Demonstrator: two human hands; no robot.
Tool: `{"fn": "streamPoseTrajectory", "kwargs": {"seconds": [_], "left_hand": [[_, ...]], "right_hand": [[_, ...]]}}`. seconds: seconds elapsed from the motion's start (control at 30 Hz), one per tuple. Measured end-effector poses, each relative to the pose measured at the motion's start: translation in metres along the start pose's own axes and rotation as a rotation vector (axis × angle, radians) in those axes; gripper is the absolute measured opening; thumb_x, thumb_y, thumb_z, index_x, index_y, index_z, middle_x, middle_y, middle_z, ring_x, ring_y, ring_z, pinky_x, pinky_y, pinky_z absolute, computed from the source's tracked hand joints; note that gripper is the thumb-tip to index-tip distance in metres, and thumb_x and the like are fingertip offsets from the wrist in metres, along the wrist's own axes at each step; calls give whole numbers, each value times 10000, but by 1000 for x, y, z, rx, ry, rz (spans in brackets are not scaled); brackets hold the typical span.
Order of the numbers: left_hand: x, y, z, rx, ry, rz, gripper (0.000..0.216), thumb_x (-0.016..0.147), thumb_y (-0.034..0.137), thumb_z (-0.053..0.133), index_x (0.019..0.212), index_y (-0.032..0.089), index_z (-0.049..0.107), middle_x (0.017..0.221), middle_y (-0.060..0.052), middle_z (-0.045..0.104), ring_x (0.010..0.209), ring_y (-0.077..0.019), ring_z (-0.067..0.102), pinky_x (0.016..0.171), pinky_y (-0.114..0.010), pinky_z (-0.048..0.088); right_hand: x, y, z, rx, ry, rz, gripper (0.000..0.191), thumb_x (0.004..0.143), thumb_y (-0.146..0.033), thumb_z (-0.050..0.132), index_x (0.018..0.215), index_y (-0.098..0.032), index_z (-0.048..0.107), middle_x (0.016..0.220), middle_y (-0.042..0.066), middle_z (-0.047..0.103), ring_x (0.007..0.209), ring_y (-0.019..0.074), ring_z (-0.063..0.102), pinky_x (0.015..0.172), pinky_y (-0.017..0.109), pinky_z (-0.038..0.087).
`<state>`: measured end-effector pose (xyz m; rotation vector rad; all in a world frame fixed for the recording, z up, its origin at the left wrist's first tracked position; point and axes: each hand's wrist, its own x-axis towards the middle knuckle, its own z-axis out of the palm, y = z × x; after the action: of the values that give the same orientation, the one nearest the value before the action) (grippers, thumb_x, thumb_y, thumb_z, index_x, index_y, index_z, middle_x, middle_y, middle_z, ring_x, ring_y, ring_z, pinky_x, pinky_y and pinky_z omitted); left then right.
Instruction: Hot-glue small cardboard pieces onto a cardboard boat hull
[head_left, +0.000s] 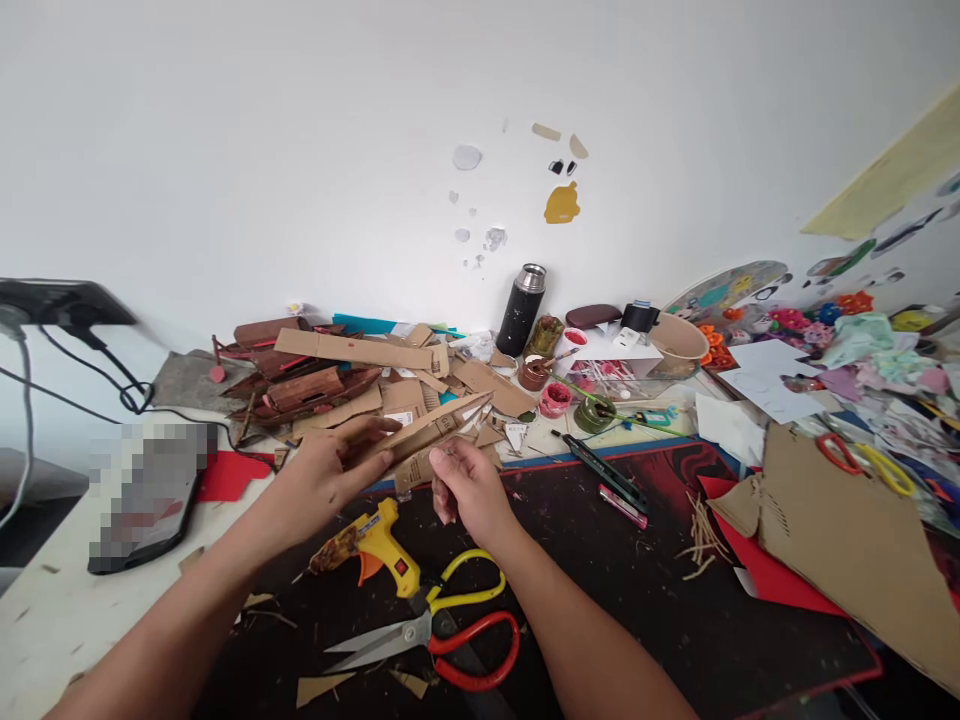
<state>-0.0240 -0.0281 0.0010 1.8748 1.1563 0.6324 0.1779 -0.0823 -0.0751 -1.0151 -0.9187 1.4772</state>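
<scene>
A long, narrow piece of folded cardboard [439,424] tapers to a point at its right end. My left hand [330,475] grips its left end, thumb in front and fingers behind. Just below the piece, my right hand [471,487] is closed with thumb and fingers together; whatever sits between them is hidden. Under my hands lies a yellow glue gun [386,550], its brown-stained nozzle facing left. Nearer to me, large scissors [420,632] with one yellow and one red handle rest on the dark mat [592,600].
Brown model boats [300,385] and cardboard scraps fill the back left. Paint jars [555,399] and a black flask [521,310] stand behind. A utility knife [604,470] lies to the right, near a large cardboard sheet [847,540]. A phone [154,500] lies at left.
</scene>
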Motion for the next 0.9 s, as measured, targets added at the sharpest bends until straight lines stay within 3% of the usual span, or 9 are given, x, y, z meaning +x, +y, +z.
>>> {"fn": "streamPoseTrajectory", "kwargs": {"seconds": [0.07,0.2,0.27,0.3,0.47,0.6,0.9], "left_hand": [[2,-1,-13,19,37,-8,550,920,682,669,1195,216,771,1210,-132,830,1154,-378,739,994,-452,586],[4,-10,-48,48,234,-159,700,905,753,614,1297,184,724,1113,-111,839,1082,-357,728,877,-403,594],[4,-16,-65,120,369,-210,664,935,717,579,1277,165,719,1131,-114,830,1061,-343,721,891,-387,574],[4,-20,-71,168,373,-209,634,950,683,571,1279,161,716,1159,-117,826,1076,-339,718,907,-379,562],[5,-38,-83,362,160,-163,581,992,626,511,1291,182,737,1251,-119,821,1116,-352,729,931,-365,532],[5,-48,-81,456,72,-123,588,1016,593,443,1305,186,753,1250,-130,835,1077,-363,751,914,-372,528],[-1,-51,-69,652,-71,-166,367,941,475,519,996,281,825,944,-107,862,823,-359,749,738,-381,465]], "right_hand": [[0,0,0,6,15,-1,570,849,-732,779,1005,-223,576,509,-124,508,342,97,448,333,199,306],[1,-2,-1,14,56,-26,546,857,-709,787,994,-218,592,510,-127,489,343,86,421,343,199,328],[2,-1,-1,4,65,-35,530,861,-704,786,960,-222,589,502,-130,472,340,83,409,345,200,333],[1,0,-1,-7,65,-38,526,863,-704,781,948,-223,589,499,-130,467,340,83,406,345,200,332],[-2,4,3,-84,76,-55,503,883,-698,760,955,-217,632,514,-117,465,361,88,406,360,210,336],[-3,5,3,-127,78,-71,509,887,-701,754,991,-210,667,527,-108,461,371,95,403,367,223,335],[-4,8,4,-224,66,-97,482,933,-695,713,1017,-220,691,580,-82,481,381,108,423,383,248,338]]}}
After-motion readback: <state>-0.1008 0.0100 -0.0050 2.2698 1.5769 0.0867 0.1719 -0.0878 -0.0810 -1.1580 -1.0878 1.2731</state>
